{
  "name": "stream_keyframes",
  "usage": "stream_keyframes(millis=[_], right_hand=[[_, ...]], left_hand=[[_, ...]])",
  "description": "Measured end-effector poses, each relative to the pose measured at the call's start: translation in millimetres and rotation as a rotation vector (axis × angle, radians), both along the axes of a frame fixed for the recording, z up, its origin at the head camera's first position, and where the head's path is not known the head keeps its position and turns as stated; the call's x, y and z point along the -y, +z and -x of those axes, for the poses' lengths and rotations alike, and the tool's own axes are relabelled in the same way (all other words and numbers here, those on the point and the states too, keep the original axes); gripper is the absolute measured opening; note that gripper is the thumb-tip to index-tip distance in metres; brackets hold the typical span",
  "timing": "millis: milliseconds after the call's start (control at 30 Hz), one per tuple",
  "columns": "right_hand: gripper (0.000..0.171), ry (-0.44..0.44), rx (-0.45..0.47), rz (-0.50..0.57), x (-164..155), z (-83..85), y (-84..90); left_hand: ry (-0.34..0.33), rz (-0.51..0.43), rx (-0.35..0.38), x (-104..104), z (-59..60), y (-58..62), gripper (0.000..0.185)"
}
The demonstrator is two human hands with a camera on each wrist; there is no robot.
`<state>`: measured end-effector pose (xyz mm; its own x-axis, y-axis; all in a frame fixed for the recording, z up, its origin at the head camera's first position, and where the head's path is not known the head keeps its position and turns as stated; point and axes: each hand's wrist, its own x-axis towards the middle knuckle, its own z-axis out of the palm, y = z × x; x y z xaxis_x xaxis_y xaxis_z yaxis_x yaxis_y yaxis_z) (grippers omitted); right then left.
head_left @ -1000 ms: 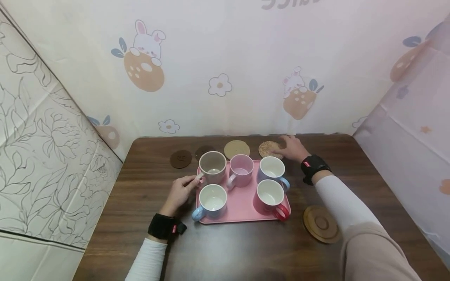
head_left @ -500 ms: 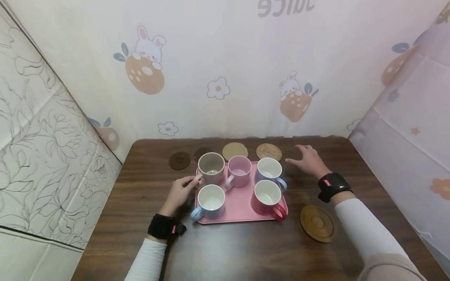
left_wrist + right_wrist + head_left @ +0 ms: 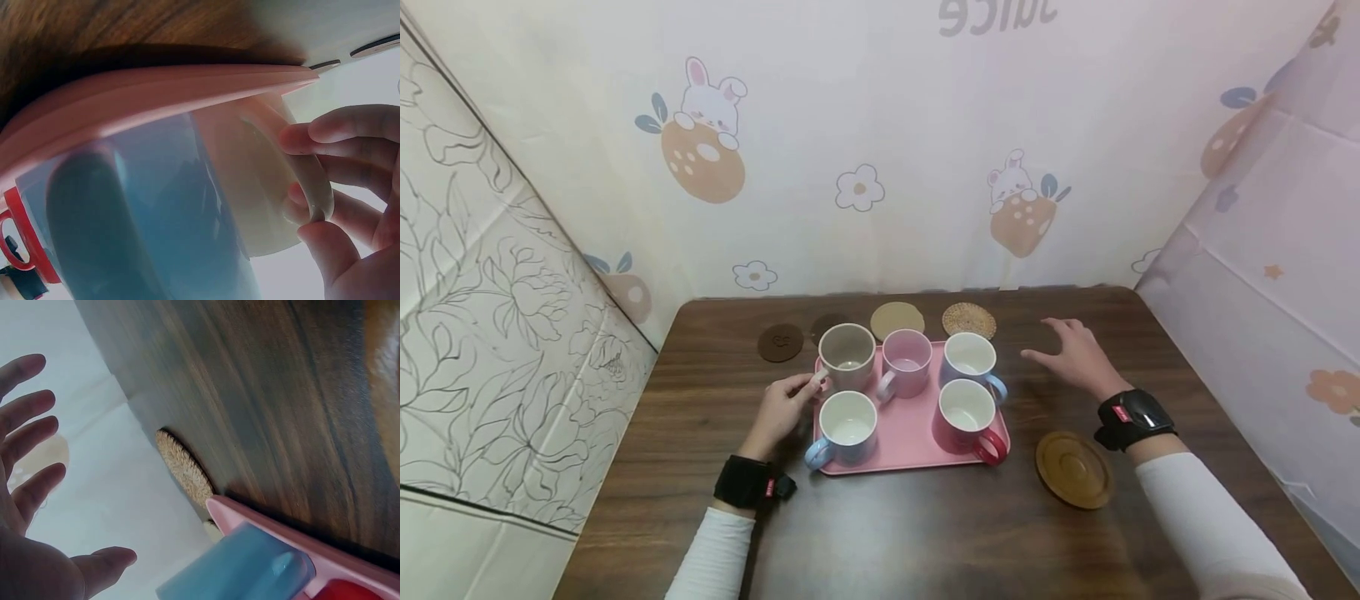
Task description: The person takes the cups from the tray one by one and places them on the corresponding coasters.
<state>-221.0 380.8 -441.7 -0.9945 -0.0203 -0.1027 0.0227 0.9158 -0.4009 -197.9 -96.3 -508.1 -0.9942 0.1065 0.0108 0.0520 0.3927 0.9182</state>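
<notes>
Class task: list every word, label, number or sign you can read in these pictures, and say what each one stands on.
"juice", mirror-reversed and cut off by the frame's top edge: grey print on the white bunny-patterned backdrop.
Small red tags on the black wristbands: too small to read.
Mugs, tray, coasters: no readable text.

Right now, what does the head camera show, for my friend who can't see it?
A left hand pinches the beige mug's handle on a pink tray holding five mugs, while the open right hand hovers above the wooden table.
</notes>
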Motion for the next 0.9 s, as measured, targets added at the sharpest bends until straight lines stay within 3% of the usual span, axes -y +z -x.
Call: stream_keyframes(millis=[400,900], right_hand=[[0.093,-0.008,0.014,-0.028,-4.2,-34.6,0.6],[0.089,-0.033,0.027,-0.01,-2.0,-78.5,-24.7]], left_hand=[[-0.003,-0.028,0.015,-3.3,-1.1,-2.6,0.027],[0.002,-0.008,0.019,-1.1,-1.3,0.3,0.027]])
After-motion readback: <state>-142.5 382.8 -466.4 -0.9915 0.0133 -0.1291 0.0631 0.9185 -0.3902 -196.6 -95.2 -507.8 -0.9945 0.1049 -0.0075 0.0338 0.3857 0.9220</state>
